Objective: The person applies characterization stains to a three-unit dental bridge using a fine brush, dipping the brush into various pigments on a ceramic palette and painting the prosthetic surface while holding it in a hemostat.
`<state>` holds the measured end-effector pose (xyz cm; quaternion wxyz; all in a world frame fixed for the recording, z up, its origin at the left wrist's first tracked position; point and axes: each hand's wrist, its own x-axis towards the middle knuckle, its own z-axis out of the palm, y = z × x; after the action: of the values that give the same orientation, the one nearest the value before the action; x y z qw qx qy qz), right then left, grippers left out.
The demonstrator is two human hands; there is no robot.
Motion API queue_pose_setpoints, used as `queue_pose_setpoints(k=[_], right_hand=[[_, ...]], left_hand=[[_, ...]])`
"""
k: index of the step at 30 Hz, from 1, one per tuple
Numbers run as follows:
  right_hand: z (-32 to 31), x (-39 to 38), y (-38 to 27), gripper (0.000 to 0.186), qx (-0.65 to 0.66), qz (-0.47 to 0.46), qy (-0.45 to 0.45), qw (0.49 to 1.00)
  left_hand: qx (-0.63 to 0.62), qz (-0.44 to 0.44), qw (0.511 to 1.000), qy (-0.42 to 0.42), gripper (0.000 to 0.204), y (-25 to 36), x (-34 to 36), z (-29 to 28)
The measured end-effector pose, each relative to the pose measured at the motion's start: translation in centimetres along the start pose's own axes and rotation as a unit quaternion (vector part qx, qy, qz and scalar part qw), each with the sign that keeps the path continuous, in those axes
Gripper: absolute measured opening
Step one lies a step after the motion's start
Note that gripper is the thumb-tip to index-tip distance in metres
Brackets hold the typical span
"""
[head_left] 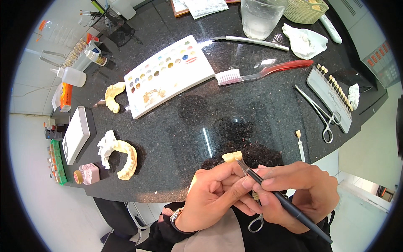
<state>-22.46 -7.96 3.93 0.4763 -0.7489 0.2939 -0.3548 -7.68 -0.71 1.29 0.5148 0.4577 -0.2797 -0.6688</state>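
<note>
My left hand (212, 197) is closed at the bottom centre around metal forceps, whose ring handle (256, 224) hangs below my fingers; their grip is partly hidden. A small cream tooth piece (232, 156) shows just above my fingertips, apparently held by the forceps. My right hand (306, 191) grips a dark pen-like tool (294, 208) with a metal tip, which lies at the lower edge of the tooth piece. The fingertips of both hands are close together or touching. A shade tab (299, 138) lies just beyond my right hand.
On the dark counter (189, 130) are dental casts (128, 161) (113, 96), a paint palette (168, 71), toothbrush (264, 71), steel tool (256, 42), glass of water (260, 17), tissue (304, 42), shade guide (327, 96), scissor-like forceps (319, 113), white box (75, 132) and bottles (73, 75).
</note>
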Motion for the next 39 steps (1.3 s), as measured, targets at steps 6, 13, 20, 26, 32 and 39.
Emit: queue_pose_setpoints(k=[6,13,20,26,32,39], right_hand=[[-0.48,-0.14,0.01,0.022,0.002,0.002,-0.025,1.000],[-0.13,0.14,-0.25,0.020,-0.010,0.007,-0.007,1.000],[-0.35,-0.38,0.05,0.020,0.019,0.011,-0.003,1.000],[-0.45,-0.01,-0.11,0.019,-0.013,0.002,-0.020,1.000],[0.17,-0.33,-0.16,0.019,0.045,0.077,0.057,0.994],[-0.09,-0.56,0.10,0.019,0.027,0.052,0.050,0.997]], left_hand=[[-0.004,0.002,1.000,0.003,0.016,0.14,0.11,0.18],[-0.014,0.007,1.000,0.000,0.016,-0.16,0.04,-0.03],[-0.016,-0.026,1.000,-0.004,0.017,0.25,0.09,0.06],[-0.012,-0.023,1.000,-0.007,0.019,0.15,-0.16,0.00],[-0.038,-0.051,0.998,-0.013,0.023,-0.04,-0.21,0.06],[-0.025,-0.064,0.998,-0.016,0.023,0.28,-0.22,0.11]])
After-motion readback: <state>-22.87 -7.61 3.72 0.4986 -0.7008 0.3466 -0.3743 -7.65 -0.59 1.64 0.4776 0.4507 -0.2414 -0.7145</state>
